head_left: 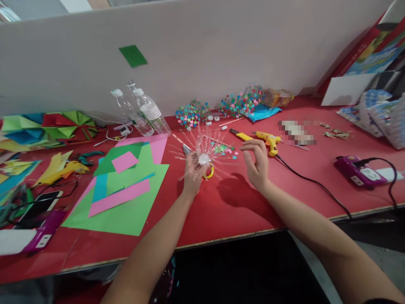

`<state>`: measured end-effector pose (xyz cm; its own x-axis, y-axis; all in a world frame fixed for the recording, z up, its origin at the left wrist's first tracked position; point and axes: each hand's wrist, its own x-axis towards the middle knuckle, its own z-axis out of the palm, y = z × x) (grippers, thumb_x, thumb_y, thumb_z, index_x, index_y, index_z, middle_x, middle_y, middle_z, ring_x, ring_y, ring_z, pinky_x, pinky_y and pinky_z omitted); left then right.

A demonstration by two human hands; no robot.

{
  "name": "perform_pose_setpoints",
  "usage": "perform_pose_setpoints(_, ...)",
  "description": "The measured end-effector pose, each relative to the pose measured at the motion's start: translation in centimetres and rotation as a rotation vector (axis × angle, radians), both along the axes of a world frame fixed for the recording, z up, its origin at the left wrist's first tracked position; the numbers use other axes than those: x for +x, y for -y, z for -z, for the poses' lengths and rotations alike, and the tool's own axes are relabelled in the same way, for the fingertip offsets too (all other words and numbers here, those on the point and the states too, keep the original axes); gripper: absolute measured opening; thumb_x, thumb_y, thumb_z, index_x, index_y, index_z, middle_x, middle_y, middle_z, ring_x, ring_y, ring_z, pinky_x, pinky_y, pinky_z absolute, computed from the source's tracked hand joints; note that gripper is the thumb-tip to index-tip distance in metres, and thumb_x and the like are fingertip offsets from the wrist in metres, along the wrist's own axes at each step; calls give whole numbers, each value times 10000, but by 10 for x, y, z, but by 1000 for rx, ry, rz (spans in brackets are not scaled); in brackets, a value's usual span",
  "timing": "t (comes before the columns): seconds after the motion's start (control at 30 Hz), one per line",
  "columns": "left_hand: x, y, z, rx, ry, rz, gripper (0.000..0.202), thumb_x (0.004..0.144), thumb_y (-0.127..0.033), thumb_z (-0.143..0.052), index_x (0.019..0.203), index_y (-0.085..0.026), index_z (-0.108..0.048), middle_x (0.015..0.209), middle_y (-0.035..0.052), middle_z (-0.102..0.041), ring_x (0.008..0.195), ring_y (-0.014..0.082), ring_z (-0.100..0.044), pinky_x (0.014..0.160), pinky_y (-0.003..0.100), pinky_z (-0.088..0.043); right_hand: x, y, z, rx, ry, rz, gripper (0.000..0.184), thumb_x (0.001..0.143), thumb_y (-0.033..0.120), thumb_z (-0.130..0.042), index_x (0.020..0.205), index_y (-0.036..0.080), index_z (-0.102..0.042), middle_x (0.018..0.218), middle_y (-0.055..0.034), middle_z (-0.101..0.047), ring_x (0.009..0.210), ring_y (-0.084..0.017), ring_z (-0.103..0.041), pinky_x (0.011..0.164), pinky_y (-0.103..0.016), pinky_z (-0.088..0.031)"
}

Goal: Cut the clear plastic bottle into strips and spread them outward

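Observation:
In my left hand (192, 171) is a clear plastic bottle piece (204, 159), cut into many thin strips that fan outward around its pale round neck or cap. My fingers are closed round it. Partly hidden behind that hand lie scissors with a yellow handle (209, 170). My right hand (257, 164) hovers above the table to the right, fingers apart and bent, holding nothing. Loose star sequins (223, 148) are scattered between the hands. Beyond my right hand are a yellow box cutter (242, 135) and a yellow glue gun (269, 141) with a black cord.
Coloured paper sheets (126, 219) cover the left of the red table (218, 223). Clear bottles (148, 110) stand behind them. Star-covered pieces (191, 114) line the back wall. Purple power strips (360, 171) lie to the right and far left. A second glue gun (65, 169) is leftward.

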<state>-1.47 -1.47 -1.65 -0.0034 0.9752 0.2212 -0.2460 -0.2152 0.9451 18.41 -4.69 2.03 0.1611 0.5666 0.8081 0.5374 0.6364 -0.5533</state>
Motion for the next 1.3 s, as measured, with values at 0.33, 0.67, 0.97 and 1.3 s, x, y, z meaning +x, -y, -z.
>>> perform_pose_setpoints(0.33, 4, 10, -5, -33, -153, 4, 495, 632, -300, -784, 965, -223, -425, 853, -32, -571, 695, 100, -605, 662, 233, -517, -19, 18, -5, 128, 363, -231, 111, 868, 128, -565, 932, 210, -606, 821, -45, -665, 768, -173, -593, 739, -347, -486)
perform_pose_setpoints(0.67, 3, 8, 4, 15, -246, 40, 551, 619, -319, -814, 1009, -227, -436, 929, -3, -565, 787, 127, -615, 714, 261, -514, -20, 18, -2, -255, 110, -321, 139, 897, 188, -547, 998, 188, -643, 727, 8, -626, 636, -108, -558, 651, -248, -475)
perform_pose_setpoints(0.97, 4, 11, 0, 19, -239, 86, 554, 617, -338, -829, 987, -218, -435, 860, -3, -576, 747, 139, -620, 680, 262, -511, -24, 20, 0, -366, 47, -383, 176, 879, 217, -571, 1048, 186, -611, 755, 10, -598, 646, -108, -551, 637, -251, -485)
perform_pose_setpoints(1.3, 7, 11, -3, 13, -245, 80, 566, 583, -358, -845, 961, -229, -443, 836, -16, -576, 715, 130, -623, 654, 248, -514, -22, 19, -1, -296, 194, -377, 84, 901, 233, -555, 913, 171, -612, 780, -24, -618, 662, -117, -553, 654, -258, -474)
